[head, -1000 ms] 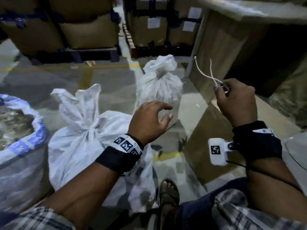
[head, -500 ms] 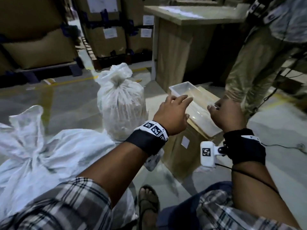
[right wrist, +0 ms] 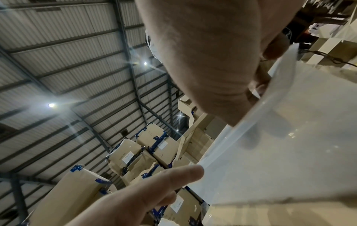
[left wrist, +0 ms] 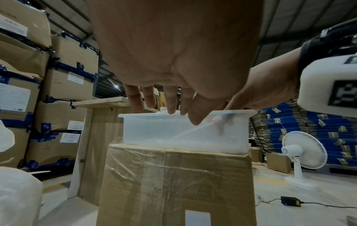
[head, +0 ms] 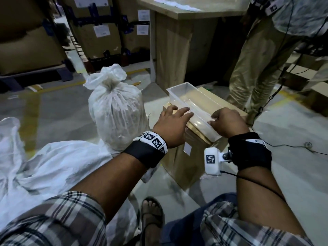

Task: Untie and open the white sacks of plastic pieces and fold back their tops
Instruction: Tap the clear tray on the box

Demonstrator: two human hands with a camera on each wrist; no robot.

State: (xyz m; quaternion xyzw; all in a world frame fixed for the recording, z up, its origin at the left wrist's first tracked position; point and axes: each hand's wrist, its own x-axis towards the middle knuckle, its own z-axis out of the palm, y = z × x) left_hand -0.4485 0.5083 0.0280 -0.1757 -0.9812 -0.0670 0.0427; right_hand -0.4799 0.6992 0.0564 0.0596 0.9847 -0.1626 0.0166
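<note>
A tied white sack (head: 115, 110) stands upright on the floor, left of my hands. A bigger tied white sack (head: 44, 166) lies at the lower left. Both hands are over a translucent plastic bin (head: 179, 87) on a cardboard box. My left hand (head: 179, 112) is open, its fingers spread above the bin's near left rim (left wrist: 173, 126). My right hand (head: 218, 119) curls its fingers down into the bin's near end. Through the bin wall a white string (left wrist: 185, 132) runs from those fingers. Neither hand touches a sack.
The bin rests on a taped cardboard box (head: 191, 167). Behind it stands a wooden counter (head: 177, 50), and another person (head: 257, 68) stands to the right with cables trailing on the floor. Stacked cartons (head: 99, 32) line the back. A white fan (left wrist: 305, 151) is off right.
The view swung right, away from the sacks. Both hands moved from near the sacks to the plastic bin. The right hand brought the white string down into it.
</note>
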